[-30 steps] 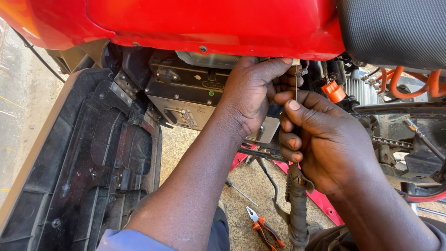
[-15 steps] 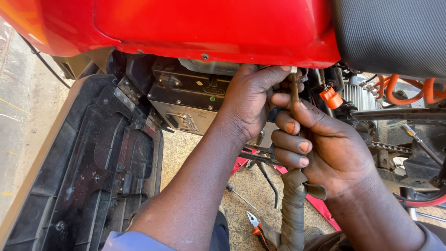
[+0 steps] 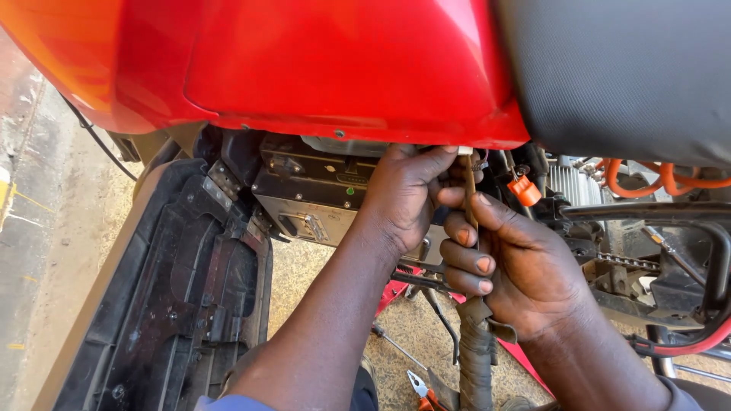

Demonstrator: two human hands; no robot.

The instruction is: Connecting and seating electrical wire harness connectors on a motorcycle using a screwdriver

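Closely Worked Cable Under a Red Motorcycle Body

Nearest, a tape-wrapped cable bundle (image 3: 476,358) is gripped by the right hand (image 3: 518,266), fingers closed around its thin upper end. Beyond, the left hand (image 3: 407,194) is curled against the frame beneath the red body panel (image 3: 320,68), beside an orange connector (image 3: 525,190).

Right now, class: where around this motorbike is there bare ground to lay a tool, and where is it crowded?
Free: the gravel between the black panel and the left forearm. Crowded: under the red tank, where left hand and right hand hold the wrapped cable.
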